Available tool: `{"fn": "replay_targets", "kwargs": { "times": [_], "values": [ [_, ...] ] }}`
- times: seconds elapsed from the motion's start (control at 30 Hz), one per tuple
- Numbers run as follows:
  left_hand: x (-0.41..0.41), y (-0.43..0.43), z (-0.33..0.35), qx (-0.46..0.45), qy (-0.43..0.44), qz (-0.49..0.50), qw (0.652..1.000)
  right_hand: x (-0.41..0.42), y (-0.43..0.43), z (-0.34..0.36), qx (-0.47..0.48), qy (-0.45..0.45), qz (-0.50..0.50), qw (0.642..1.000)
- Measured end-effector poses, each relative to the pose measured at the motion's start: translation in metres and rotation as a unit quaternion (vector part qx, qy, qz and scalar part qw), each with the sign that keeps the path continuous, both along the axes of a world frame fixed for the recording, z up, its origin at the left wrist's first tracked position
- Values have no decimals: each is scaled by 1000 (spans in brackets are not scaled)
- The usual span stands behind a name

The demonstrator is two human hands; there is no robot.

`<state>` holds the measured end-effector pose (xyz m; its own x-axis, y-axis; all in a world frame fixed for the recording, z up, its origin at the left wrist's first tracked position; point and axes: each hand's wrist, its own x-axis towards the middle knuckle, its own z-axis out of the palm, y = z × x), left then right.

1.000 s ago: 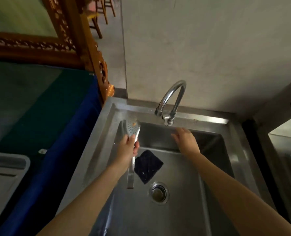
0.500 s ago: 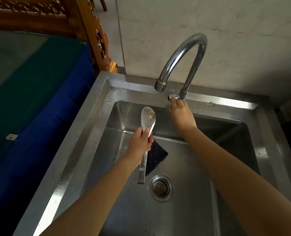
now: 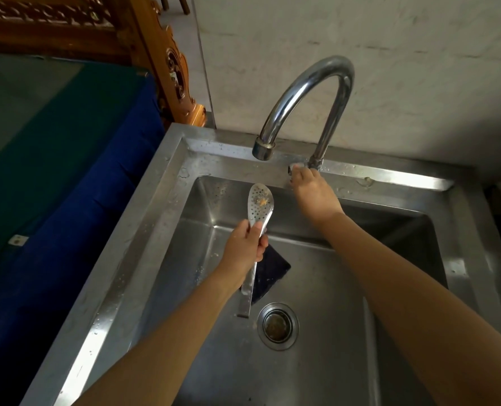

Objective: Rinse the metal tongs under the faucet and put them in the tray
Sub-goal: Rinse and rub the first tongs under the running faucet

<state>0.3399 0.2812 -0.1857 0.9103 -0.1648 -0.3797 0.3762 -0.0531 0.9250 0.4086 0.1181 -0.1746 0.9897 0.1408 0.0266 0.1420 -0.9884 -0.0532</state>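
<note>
The left hand grips the metal tongs mid-length, perforated head up near the sink's back-left corner, handle end hanging toward the drain; wet fingers could let them slide. Right of them, the faucet spout runs dry; the right hand pinches its valve, and a sudden jet could splash.

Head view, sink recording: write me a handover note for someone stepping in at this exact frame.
Left hand: shut on the metal tongs, perforated head up, over the sink basin, below and just in front of the faucet spout.
Right hand: fingers on the faucet valve at the base; whether they grip it cannot be told.
Done: tongs brought to the spout.
Left: no water is running and orange residue sits on the head; turn water on, rinse, place in the tray, which is out of view.
</note>
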Motion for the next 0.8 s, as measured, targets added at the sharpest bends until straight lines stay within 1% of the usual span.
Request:
{"fn": "replay_targets", "kwargs": {
  "times": [0.13, 0.23, 0.43, 0.63, 0.8],
  "values": [
    [-4, 2, 2, -2, 2, -1, 1000, 2, -1, 6, -14, 5, 8, 1000],
    [-7, 5, 5, -10, 4, -2, 1000, 2, -3, 11, -3, 8, 18, 1000],
    [-12, 7, 10, -20, 15, -11, 1000, 6, -5, 18, 44, 29, 13, 998],
    [-18, 9, 11, -14, 27, -13, 999, 4, -4, 18, 64, 26, 6, 998],
    [-21, 8, 13, -29, 30, -12, 999, 2, -2, 18, 117, 18, -22, 993]
  ]
}}
